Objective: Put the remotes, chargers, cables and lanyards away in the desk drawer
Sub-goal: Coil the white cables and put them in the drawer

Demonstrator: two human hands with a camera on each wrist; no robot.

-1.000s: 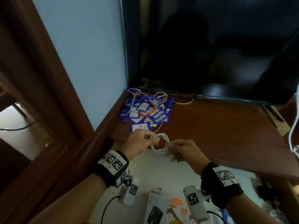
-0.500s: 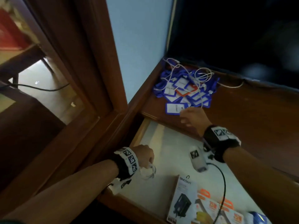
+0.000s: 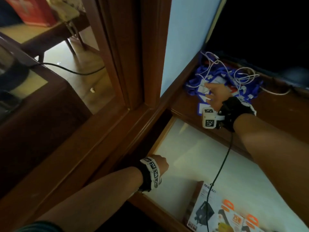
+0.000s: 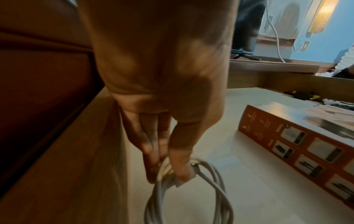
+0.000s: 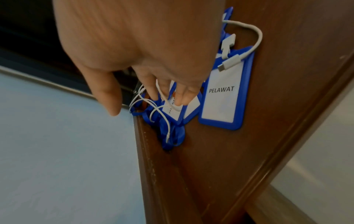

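Lanyards, blue straps with white cards (image 3: 217,84), lie tangled with thin white cables on the brown desk in the head view, right hand (image 3: 215,94) on them; one pull could drag everything. Left wrist view: left hand (image 4: 162,106) pinches a coiled white cable (image 4: 191,197) low in the pale open drawer (image 4: 249,174), its bottom cut off. Right wrist view: loose fingers (image 5: 180,97) touch the pile, grip unclear.

An office-like room is suggested: a dark wooden desk (image 3: 275,114) set against a pale blue wall (image 3: 184,39), a screen (image 3: 267,30) stood on it, and blue visitor badges (image 5: 223,97) marked "PELAWAT" heaped in the corner
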